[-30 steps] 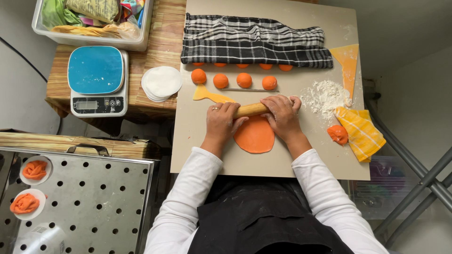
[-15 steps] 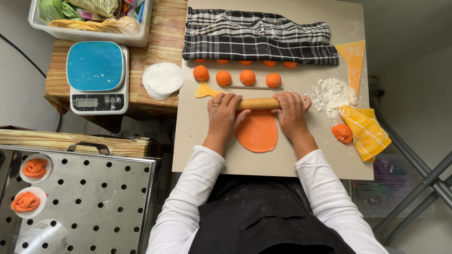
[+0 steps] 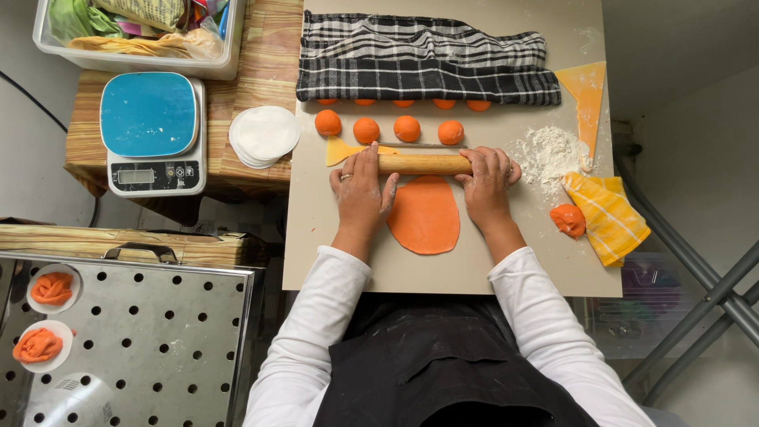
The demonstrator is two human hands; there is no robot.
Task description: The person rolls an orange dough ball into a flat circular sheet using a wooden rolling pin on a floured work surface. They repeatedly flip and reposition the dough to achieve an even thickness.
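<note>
**Both hands on a rolling pin over orange dough**

Pale beige board (image 3: 316, 237) covers the work surface, with a wooden side table (image 3: 261, 55) at its 9 o'clock. At the middle of the board lies a flat oval of orange dough (image 3: 425, 217), and a wooden rolling pin (image 3: 423, 164) sits across its 12 o'clock edge. The left hand (image 3: 360, 186) presses flat on the pin's left end, fingers spread and extended rather than curled round it. The right hand (image 3: 484, 182) rests on the right end in the same way, palm down, fingers laid loosely over the wood.

Just beyond the pin, towards 12 o'clock, four orange dough balls (image 3: 387, 128) stand in a row, and more peep from under a black-and-white checked cloth (image 3: 427, 59) folded along the far edge. A yellow scraper (image 3: 341, 150) lies just beside the left hand's fingertips. At 3 o'clock from the pin are a heap of flour (image 3: 549, 154), a yellow striped cloth (image 3: 609, 217) and a small orange dough lump (image 3: 568, 220) touching it.

On the side table stand a blue-topped kitchen scale (image 3: 154, 130) and a stack of white round papers (image 3: 265, 136). At 8 o'clock a perforated metal tray (image 3: 142, 340) carries two shaped orange pieces (image 3: 43, 316) on white rounds.
</note>
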